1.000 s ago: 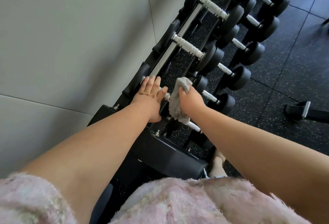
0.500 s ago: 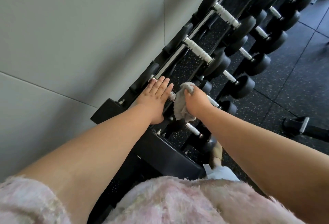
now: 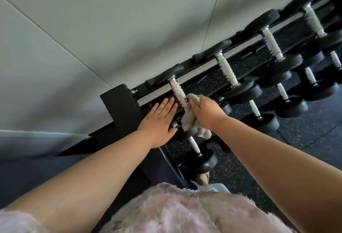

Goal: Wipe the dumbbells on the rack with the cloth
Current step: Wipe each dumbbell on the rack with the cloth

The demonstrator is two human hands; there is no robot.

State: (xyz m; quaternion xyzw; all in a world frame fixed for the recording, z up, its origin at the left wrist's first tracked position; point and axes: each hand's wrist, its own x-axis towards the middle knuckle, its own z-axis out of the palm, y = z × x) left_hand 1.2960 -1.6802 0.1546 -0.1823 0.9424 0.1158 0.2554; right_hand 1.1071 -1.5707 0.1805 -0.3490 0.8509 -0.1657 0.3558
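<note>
The black metal dumbbell rack (image 3: 120, 101) stands against the pale grey wall (image 3: 92, 19) and I use it as the landmark. At its near end, on the upper shelf, lies a black dumbbell with a white knurled handle (image 3: 178, 92). The far head of this dumbbell rests against the back rail of the rack, on the wall side.

The left hand (image 3: 159, 119) lies flat on the front part of the rack, just beside this handle. Its fingers are straight and spread a little, and it holds nothing; it only presses on the rack.

The right hand (image 3: 205, 112) is on the other side of the same handle. Its fingers are curled around a crumpled grey cloth (image 3: 190, 119), and the cloth touches the near end of the white handle. A loose part of the cloth hangs down below the hand, over the front edge of the rack. The near head of the dumbbell is hidden under the cloth and the hands.

More black dumbbells with white handles (image 3: 226, 69) lie in a row along the rack, going away from the near end, and smaller ones (image 3: 255, 108) sit on the lower shelf. Below the rack is a black rubber floor with small specks (image 3: 305, 140). At the bottom edge a fluffy pink garment (image 3: 175, 210) is seen.
</note>
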